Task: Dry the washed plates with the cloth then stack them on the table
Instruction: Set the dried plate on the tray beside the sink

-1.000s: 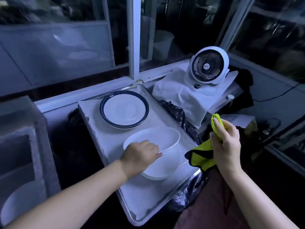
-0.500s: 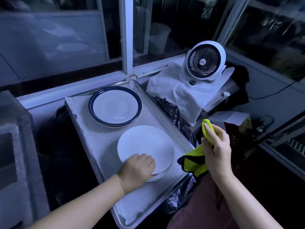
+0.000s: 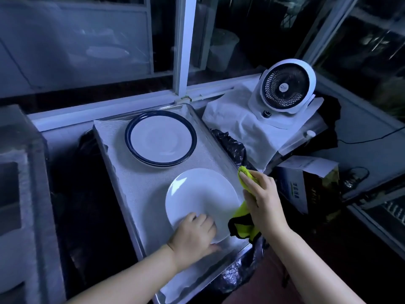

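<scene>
A plain white plate (image 3: 200, 194) lies flat at the near end of a metal tray (image 3: 114, 163) lined with white matting. My left hand (image 3: 194, 236) grips its near rim, fingers curled over the edge. My right hand (image 3: 262, 201) holds a yellow-green cloth (image 3: 243, 224) with black trim right at the plate's right edge. Part of the cloth hangs below the hand. A stack of blue-rimmed white plates (image 3: 161, 138) sits at the far end of the tray.
A white desk fan (image 3: 286, 88) stands on a white sheet (image 3: 241, 126) to the right of the tray. Black plastic (image 3: 230, 143) lies along the tray's right side. A printed carton (image 3: 304, 183) sits further right. Grey blocks (image 3: 19, 194) stand at the left, a window behind.
My left hand lowered the tilted white plate until it lay flat on the tray. My right hand brought the cloth left, up to the plate's right edge.
</scene>
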{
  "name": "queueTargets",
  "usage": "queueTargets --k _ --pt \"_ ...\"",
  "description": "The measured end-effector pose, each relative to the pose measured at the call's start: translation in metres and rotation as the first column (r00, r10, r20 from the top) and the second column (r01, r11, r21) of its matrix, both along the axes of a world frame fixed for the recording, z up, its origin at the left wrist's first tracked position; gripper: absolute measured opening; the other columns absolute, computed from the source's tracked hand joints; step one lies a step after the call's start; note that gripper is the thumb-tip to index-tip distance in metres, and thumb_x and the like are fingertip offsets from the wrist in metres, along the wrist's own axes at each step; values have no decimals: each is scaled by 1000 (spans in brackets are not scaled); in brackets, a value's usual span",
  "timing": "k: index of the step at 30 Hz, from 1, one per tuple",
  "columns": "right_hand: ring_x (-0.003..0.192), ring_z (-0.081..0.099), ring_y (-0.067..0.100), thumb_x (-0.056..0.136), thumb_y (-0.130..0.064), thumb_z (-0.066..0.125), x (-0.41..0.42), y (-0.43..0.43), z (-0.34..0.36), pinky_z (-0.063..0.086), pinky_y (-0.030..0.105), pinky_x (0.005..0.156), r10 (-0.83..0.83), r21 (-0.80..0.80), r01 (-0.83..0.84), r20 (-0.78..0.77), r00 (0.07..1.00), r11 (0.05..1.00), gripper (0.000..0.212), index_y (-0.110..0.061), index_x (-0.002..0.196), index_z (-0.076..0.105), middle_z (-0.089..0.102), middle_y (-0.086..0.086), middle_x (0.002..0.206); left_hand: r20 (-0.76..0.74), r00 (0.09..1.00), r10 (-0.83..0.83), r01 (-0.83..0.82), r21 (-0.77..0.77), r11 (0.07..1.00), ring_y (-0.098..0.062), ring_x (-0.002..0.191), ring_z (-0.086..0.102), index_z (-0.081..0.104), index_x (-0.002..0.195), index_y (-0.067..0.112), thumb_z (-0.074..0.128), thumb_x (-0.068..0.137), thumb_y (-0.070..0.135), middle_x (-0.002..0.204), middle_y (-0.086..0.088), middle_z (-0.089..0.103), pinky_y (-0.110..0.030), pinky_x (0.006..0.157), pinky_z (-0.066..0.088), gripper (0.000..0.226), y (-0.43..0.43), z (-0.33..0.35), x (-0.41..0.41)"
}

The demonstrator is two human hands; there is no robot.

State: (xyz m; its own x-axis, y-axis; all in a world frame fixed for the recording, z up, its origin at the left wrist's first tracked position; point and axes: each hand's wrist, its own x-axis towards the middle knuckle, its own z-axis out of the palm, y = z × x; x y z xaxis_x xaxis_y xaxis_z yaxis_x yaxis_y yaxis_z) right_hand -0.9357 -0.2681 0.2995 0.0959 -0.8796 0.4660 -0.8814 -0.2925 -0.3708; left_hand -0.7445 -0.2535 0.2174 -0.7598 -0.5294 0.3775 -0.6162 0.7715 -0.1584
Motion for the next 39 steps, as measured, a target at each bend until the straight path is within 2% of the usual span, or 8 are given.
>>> queueTargets --k 5,8,11,15,19,24,31,39 --pt "114 52 45 72 4 75 29 -33 -8 36 43 99 127 160 -118 -47 991 980 59 -5 129 59 53 24 130 -162 984 73 -56 103 993 -14 70 61 73 78 20 62 67 70 81 6 68 -27 65 44 52 3 7 16" --pt "143 21 33 91 -31 58 33 -36 -37 14 49 114 150 325 -32 -343 927 945 64 -24 149 32 29 8 154 -285 929 236 -183 200 963 -21 95 56 74 96 12 64 67 66 101 -4 70 -33 84 42 62 10 3 44" --pt "148 -1 27 96 -42 42 33 -34 -62 5 47 116 166 420 37 -435 885 907 69 -31 153 4 8 -4 161 -233 826 514 -420 354 835 -21 106 46 70 110 6 84 45 64 116 -9 67 -32 91 36 88 16 2 68" --pt "145 14 35 94 -31 51 53 -47 -62 15 49 114 175 383 -16 -382 908 924 69 -19 153 18 21 3 158 -215 771 599 -470 442 764 -19 102 55 70 105 7 90 37 56 109 -5 69 -30 90 37 87 17 3 72" --pt "147 9 31 97 -29 41 80 -55 -61 14 45 117 301 389 -168 -312 901 906 64 -22 154 11 15 -4 160 -237 754 613 -480 438 760 -24 90 69 72 101 8 91 37 54 107 -4 70 -29 88 38 81 17 -1 69" --pt "143 24 31 98 -19 47 99 -42 -59 25 41 111 517 338 -437 -201 832 833 57 -23 151 27 28 -4 156 -282 710 645 -516 414 749 -25 95 63 64 109 3 85 37 61 104 -7 69 -32 90 39 95 19 -6 69" --pt "133 40 26 100 -29 47 89 -1 -58 37 40 100 632 357 -549 -180 753 756 43 -25 142 45 38 -7 150 -352 701 620 -505 369 780 -23 95 48 47 120 6 91 35 52 101 -11 64 -34 88 39 106 23 -7 68" --pt "71 58 30 75 -4 70 80 39 -40 53 38 61 463 242 -403 -294 836 882 51 -17 124 65 66 0 117 -386 721 575 -452 367 813 -23 94 50 61 113 3 93 44 41 99 -11 66 -34 87 38 85 33 8 112"
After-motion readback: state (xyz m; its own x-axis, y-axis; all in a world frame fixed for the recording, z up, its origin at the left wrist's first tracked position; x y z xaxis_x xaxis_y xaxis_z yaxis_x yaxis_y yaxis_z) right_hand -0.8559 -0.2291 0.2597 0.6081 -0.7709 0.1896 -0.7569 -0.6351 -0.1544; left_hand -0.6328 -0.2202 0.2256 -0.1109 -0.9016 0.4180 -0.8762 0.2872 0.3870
